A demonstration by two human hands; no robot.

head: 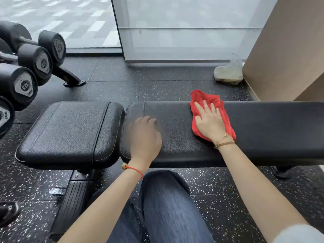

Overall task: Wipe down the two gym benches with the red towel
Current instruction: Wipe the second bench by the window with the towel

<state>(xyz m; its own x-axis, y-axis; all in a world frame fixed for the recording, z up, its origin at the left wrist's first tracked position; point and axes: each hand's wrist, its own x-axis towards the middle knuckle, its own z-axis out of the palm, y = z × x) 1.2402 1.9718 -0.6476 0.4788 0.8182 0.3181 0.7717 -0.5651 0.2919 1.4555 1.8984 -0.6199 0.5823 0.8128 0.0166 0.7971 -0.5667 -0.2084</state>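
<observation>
The red towel is spread on the long black pad of the bench, toward its far edge, and is pressed flat under the right hand, whose fingers are held straight and splayed. The left hand is rested on the same pad nearer its left end, fingers loosely bent and blurred, nothing gripped. The seat pad lies just left. Dumbbells are racked at far left.
</observation>
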